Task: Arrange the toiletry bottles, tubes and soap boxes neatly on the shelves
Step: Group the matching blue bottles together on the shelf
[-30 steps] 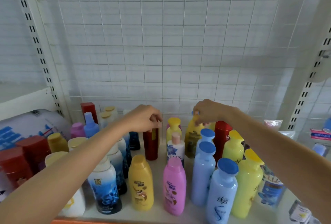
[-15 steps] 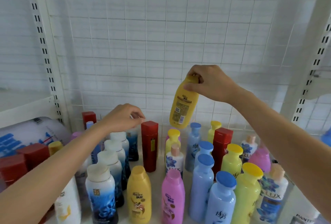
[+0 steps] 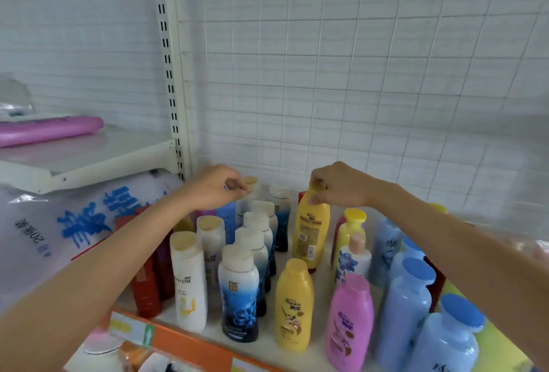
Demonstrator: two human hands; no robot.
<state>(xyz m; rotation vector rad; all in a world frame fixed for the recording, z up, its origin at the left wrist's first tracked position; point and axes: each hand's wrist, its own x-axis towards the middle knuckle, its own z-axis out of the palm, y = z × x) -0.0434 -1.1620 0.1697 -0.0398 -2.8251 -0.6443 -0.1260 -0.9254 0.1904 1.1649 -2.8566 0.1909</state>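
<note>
My right hand (image 3: 338,186) grips the cap of a yellow bottle (image 3: 312,232). That bottle stands upright on the white shelf (image 3: 267,345), behind a second yellow bottle (image 3: 294,303) and beside a row of white-capped blue bottles (image 3: 239,294). At the back left, my left hand (image 3: 217,187) has curled fingers pinching the narrow top of a light blue bottle (image 3: 227,218), most of which is hidden. Pink (image 3: 349,324), light blue (image 3: 401,309) and lime yellow (image 3: 350,232) bottles stand at the right.
White gold-capped bottles (image 3: 188,279) and red bottles (image 3: 145,291) stand at the left. A plastic bag with blue print (image 3: 68,223) lies beyond them. The upper left shelf (image 3: 83,160) bears a pink roll (image 3: 50,131). A wire grid (image 3: 356,74) backs the shelf; an orange strip (image 3: 184,345) edges its front.
My right hand has lowered the yellow bottle from mid-air onto the shelf behind the front yellow bottle. My left hand has shifted to the back-left bottles. The view has swung left.
</note>
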